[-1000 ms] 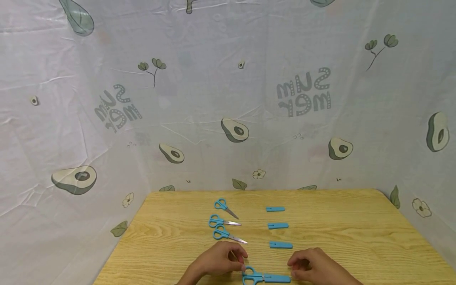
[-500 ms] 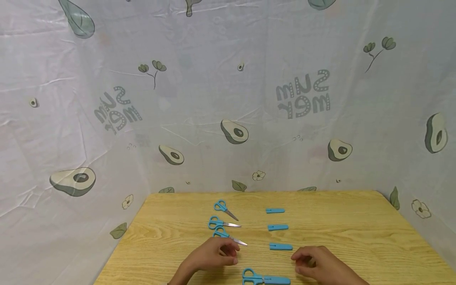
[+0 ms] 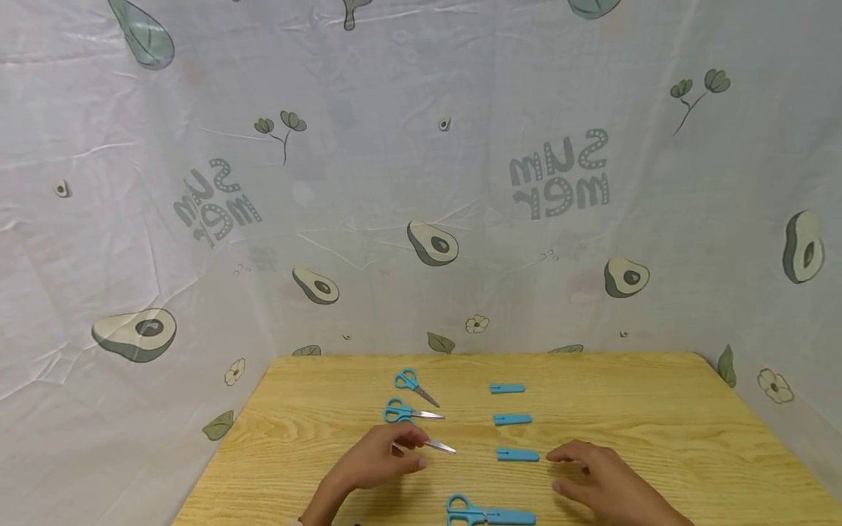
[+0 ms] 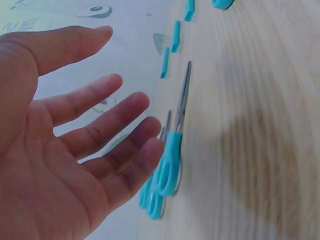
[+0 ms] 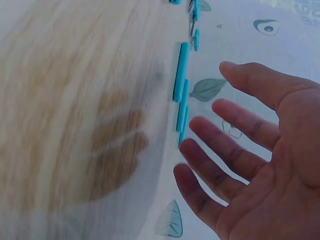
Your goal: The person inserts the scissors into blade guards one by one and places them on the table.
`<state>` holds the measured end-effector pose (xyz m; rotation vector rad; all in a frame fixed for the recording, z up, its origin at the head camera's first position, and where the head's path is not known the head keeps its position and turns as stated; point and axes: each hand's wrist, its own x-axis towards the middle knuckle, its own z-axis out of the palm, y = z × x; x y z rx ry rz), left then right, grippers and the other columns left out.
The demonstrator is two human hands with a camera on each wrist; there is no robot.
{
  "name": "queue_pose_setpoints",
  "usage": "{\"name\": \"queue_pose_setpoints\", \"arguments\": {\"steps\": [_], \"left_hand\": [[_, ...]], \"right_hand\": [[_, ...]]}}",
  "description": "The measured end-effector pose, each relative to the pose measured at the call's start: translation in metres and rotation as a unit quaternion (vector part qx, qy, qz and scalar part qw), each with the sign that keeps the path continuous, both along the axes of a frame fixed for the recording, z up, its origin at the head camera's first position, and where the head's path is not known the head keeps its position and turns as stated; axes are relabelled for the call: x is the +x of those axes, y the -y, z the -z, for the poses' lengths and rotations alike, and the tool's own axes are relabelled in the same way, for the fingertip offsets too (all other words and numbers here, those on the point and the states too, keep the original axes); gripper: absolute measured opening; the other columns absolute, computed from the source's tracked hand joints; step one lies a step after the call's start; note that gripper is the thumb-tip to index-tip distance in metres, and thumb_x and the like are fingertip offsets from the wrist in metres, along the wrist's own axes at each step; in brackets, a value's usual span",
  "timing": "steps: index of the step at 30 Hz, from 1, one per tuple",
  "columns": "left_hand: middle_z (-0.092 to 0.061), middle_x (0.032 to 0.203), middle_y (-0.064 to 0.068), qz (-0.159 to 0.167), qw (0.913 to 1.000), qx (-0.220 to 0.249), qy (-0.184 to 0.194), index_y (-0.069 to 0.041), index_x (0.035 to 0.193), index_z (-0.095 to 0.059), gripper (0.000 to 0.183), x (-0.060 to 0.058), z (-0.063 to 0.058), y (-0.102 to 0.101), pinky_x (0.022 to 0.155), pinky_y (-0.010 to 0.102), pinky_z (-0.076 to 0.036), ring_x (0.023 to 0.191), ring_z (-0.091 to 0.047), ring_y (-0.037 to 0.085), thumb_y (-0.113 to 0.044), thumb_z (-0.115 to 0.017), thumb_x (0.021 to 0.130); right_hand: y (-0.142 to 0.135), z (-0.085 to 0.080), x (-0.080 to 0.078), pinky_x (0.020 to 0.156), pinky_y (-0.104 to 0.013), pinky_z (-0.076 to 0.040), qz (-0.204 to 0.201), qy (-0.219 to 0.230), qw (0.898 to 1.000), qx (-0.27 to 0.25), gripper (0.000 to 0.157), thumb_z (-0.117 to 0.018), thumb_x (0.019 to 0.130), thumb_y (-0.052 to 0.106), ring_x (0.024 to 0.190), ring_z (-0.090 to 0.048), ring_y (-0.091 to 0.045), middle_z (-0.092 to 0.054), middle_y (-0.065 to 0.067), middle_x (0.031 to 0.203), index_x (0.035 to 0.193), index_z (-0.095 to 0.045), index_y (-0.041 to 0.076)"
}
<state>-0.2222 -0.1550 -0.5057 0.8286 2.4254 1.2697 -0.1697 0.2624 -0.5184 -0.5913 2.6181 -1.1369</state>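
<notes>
Fingers (image 4: 120, 115) loosely spread, left hand (image 3: 378, 460) and right hand (image 3: 608, 478); blue-handled metal scissors (image 4: 176, 140) near left fingers, blue plastic sheath (image 3: 517, 455) near right; sheathed blue scissors (image 3: 475, 516) between, nearer body

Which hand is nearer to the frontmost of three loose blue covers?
The right hand, beside the cover, at its right end; the left hand is farther away, to its left.

Strip of bare tabletop (image 3: 472, 409) runs betw. three uncapped scissors (image 3: 411, 414) and three blue caps (image 3: 512, 419), w/ capped scissors (image 3: 503, 516) lying across its near end. L hand (image 3: 376, 460) overhangs nearest uncapped pr. (image 3: 442, 446), screening its handles in head view, clearance hard to judge; R hand (image 3: 607, 478) obstructs R side of nearest cap (image 3: 517, 454), bare wood beyond.
</notes>
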Motion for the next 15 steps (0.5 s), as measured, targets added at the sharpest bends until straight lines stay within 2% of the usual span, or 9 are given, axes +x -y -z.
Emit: {"name": "queue_pose_setpoints", "arguments": {"steps": [3, 7, 10, 15], "left_hand": [[-0.074, 0.13, 0.015, -0.02, 0.9996, -0.009, -0.019, -0.004, 0.129, -0.072, 0.033, 0.0, -0.002, 0.005, 0.092, 0.031, -0.06, 0.122, -0.069, 0.04, -0.023, -0.076, 0.102], [-0.072, 0.133, 0.015, -0.047, 0.9976, -0.024, -0.045, -0.003, 0.134, -0.069, 0.04, 0.0, -0.003, 0.013, 0.094, 0.044, -0.06, 0.123, -0.067, 0.042, -0.025, -0.077, 0.101], [-0.07, 0.134, 0.016, -0.062, 0.9954, -0.035, -0.065, -0.003, 0.135, -0.068, 0.044, -0.001, -0.003, 0.017, 0.097, 0.054, -0.059, 0.124, -0.065, 0.043, -0.027, -0.079, 0.1], [-0.067, 0.139, 0.017, -0.07, 0.9914, -0.056, -0.096, -0.002, 0.139, -0.066, 0.048, -0.004, -0.003, 0.02, 0.105, 0.064, -0.055, 0.131, -0.062, 0.046, -0.028, -0.078, 0.1]], "right_hand": [[-0.001, 0.0, 0.002, 0.087, -0.044, -0.063, 0.022, -0.029, 0.999, 0.038, 0.045, -0.077, 0.1, 0.036, 0.117, -0.069, -0.04, -0.072, -0.011, 0.132, 0.134, -0.069, 0.007], [0.0, -0.001, 0.004, 0.096, -0.061, -0.058, 0.047, -0.034, 0.997, 0.058, 0.057, -0.079, 0.098, 0.04, 0.127, -0.063, -0.05, -0.068, -0.019, 0.14, 0.14, -0.066, 0.004], [-0.001, -0.002, 0.004, 0.1, -0.074, -0.051, 0.047, -0.035, 0.996, 0.062, 0.066, -0.078, 0.098, 0.041, 0.134, -0.056, -0.056, -0.061, -0.028, 0.147, 0.146, -0.061, 0.0], [-0.004, -0.001, 0.007, 0.1, -0.08, -0.046, 0.033, -0.053, 0.996, 0.063, 0.076, -0.077, 0.099, 0.043, 0.142, -0.044, -0.064, -0.047, -0.036, 0.158, 0.155, -0.052, -0.002]]}}
